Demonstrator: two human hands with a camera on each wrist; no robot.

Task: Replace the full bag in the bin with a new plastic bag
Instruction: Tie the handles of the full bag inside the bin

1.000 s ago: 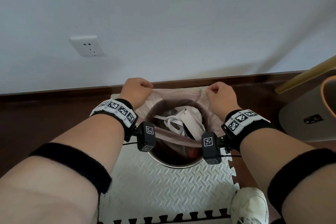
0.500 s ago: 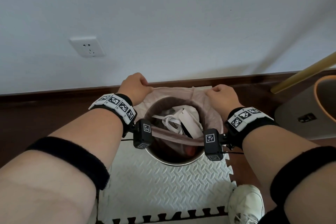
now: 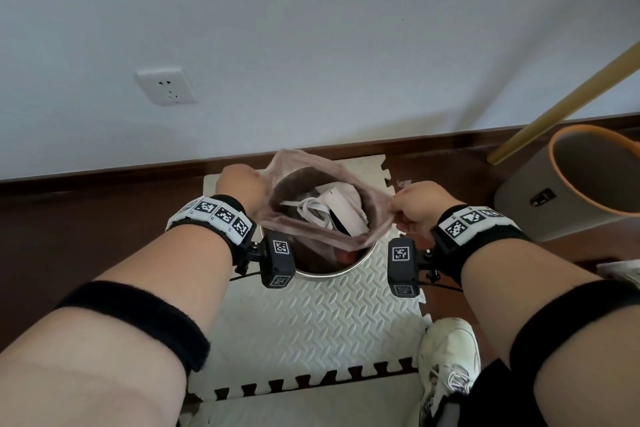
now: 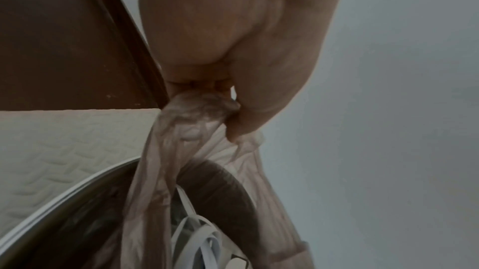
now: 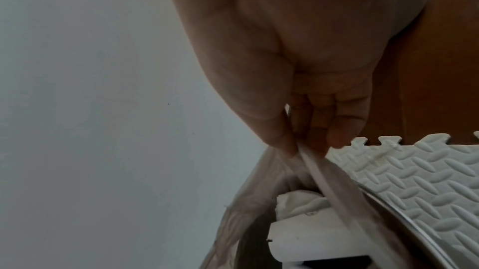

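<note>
Left hand point(image 3: 242, 189) fingers point(image 4: 197, 87) gripping translucent pinkish plastic bag point(image 3: 332, 239), right hand point(image 3: 420, 210) fingers point(image 5: 337, 130) pinching its opposite rim, hanging below over round shiny metal bin point(image 3: 337, 272)

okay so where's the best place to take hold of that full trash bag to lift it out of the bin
By its gathered top edge, from above, one bunch on each side. The bag is thin, floppy film with its mouth open over the bin, so bunched plastic probably gives the surest grip, as the left hand and right hand hold it now.

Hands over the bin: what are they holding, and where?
Both hold the full plastic bag by its rim: left hand bunching one side, right hand pinching the opposite.
</note>
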